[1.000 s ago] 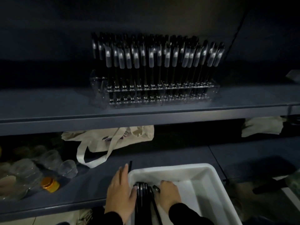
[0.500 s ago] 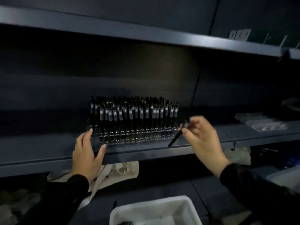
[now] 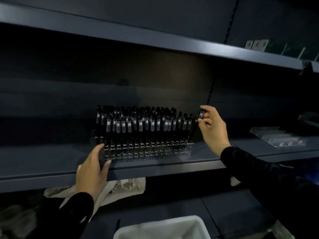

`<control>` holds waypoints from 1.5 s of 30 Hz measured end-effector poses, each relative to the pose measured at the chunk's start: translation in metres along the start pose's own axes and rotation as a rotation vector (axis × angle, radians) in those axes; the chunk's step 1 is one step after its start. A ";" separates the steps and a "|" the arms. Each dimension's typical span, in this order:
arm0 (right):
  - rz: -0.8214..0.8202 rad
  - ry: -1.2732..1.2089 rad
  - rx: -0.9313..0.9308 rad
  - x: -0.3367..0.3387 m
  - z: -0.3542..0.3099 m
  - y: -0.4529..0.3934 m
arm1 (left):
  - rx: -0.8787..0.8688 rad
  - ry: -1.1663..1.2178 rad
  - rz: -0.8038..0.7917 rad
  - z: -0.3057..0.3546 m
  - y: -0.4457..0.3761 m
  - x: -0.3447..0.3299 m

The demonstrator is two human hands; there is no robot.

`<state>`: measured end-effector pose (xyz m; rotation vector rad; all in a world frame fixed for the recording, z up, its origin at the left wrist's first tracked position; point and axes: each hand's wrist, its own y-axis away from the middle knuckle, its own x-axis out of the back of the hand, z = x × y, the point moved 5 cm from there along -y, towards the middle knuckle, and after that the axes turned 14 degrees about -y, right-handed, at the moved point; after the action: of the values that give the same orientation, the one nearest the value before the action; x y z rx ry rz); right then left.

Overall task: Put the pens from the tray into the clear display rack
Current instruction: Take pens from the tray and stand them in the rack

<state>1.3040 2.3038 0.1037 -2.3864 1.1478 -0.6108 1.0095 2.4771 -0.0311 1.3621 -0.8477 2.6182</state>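
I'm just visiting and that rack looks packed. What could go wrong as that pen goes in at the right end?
The right hand pinches a pen by its top, tilted, beside the rack's crowded right end. It might miss a hole in this dim light or knock the neighbouring pens askew. The rack sits near the shelf's front edge, and only the left hand at its left corner steadies it, so a hard push could shift it.

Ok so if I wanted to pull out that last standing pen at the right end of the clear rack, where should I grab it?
Probably pinch the capped top of the end pen, coming from above or the open right side. It stands near upright in the clear rack, its lower barrel hemmed in by neighbours. The right hand already pinches another pen there; the left hand grips the rack's left end.
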 end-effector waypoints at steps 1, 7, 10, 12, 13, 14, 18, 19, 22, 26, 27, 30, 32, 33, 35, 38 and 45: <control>-0.012 0.006 -0.010 -0.001 0.005 0.000 | -0.004 -0.011 0.007 0.000 0.000 0.000; -0.144 0.044 -0.114 -0.014 0.035 0.008 | -0.033 -0.030 0.034 0.000 -0.001 -0.002; -0.131 0.028 -0.126 -0.015 0.040 0.008 | -0.043 -0.017 0.047 0.000 0.001 -0.004; -0.089 -0.029 -0.144 -0.014 0.041 0.014 | -0.007 0.039 0.046 -0.001 0.006 -0.004; -0.063 -0.058 -0.152 -0.014 0.042 0.022 | -0.012 0.050 0.068 -0.002 0.014 -0.004; -0.040 -0.076 -0.144 -0.015 0.043 0.034 | -0.051 0.024 0.106 -0.003 0.025 -0.006; -0.012 -0.173 -0.094 -0.028 0.071 0.109 | -0.237 -0.144 -0.022 -0.016 0.099 -0.050; -0.030 -0.180 -0.120 -0.035 0.084 0.131 | -0.238 -0.167 -0.156 -0.022 0.118 -0.069; -0.120 -0.114 -0.259 -0.058 0.133 0.195 | -0.017 -0.185 -0.591 -0.057 0.165 -0.124; -0.343 0.118 -0.517 -0.088 0.208 0.263 | 0.256 -0.172 -0.853 -0.084 0.202 -0.163; -0.404 0.187 -0.560 -0.094 0.227 0.277 | 0.294 -0.141 -0.845 -0.085 0.207 -0.167; -0.562 0.343 -0.733 -0.113 0.270 0.309 | 0.340 -0.039 -0.764 -0.085 0.213 -0.173; -0.616 0.351 -0.774 -0.122 0.284 0.320 | 0.352 -0.039 -0.728 -0.085 0.214 -0.173; -0.647 0.384 -0.748 -0.126 0.287 0.323 | 0.361 -0.042 -0.717 -0.085 0.214 -0.173; -0.701 0.455 -0.656 -0.134 0.289 0.325 | 0.377 -0.029 -0.704 -0.084 0.216 -0.173; -0.749 0.490 -0.575 -0.143 0.289 0.326 | 0.391 -0.024 -0.695 -0.083 0.216 -0.172; -0.739 0.448 -0.573 -0.144 0.260 0.307 | 0.337 -0.070 -0.698 -0.081 0.210 -0.164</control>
<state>1.1771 2.2914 -0.3041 -3.3110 0.5901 -1.2325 0.9854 2.3701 -0.2873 1.4741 0.0943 2.2070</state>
